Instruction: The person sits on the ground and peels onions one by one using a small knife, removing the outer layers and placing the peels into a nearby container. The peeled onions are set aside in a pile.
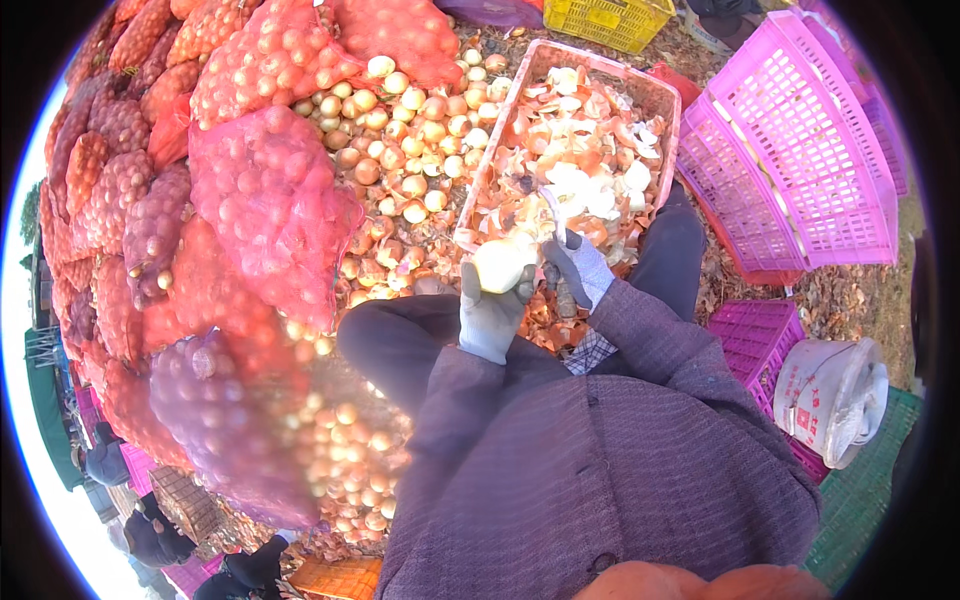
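Observation:
A pale, peeled-looking onion (501, 265) sits in the fingers of my left hand (492, 319), which wears a white work glove with grey fingers. My right hand (583, 268), gloved the same way, grips what looks like a small knife (553, 208); its narrow blade points away from me, and its handle is mostly hidden by the fingers. Both hands are above my lap at the near end of a pinkish plastic crate (489, 159). Onion skins (551, 142) and white peelings fill this crate. The knife and the onion are apart.
Loose onions (412, 142) cover the ground on the left. Red mesh sacks of onions (262, 195) are piled beyond them. Stacked pink crates (795, 142) stand at right, near a purple crate (754, 341) and a white bucket (821, 397). Other people (154, 529) are at lower left.

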Tool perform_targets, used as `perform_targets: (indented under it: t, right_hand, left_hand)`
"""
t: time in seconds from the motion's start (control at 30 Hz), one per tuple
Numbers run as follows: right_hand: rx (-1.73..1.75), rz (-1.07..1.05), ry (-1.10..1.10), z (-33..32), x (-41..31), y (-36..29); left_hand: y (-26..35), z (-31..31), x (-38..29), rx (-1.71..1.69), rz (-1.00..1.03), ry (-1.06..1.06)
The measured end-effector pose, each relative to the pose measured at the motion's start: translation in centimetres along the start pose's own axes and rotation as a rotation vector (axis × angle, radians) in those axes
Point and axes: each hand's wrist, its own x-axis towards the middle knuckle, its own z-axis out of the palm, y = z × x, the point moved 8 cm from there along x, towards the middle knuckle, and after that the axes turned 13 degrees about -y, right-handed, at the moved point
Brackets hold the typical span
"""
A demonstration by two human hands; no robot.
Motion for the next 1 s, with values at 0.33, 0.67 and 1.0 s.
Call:
perform_targets:
  t: [0.33,0.67,1.0]
  right_hand:
    - [-0.227,-0.034,-0.009,-0.4,-1.0,-3.7]
    - [0.54,-0.026,-0.094,3.1,-3.3,-6.2]
    - [0.715,-0.029,-0.194,4.8,-4.4,-7.0]
  left_hand:
    - [-0.5,2.2,0.3,-0.037,-0.028,-0.105]
    - [0.1,3.6,0.1,0.188,-0.081,-0.082]
    - [-0.4,4.6,0.0,0.172,-0.041,-0.05]
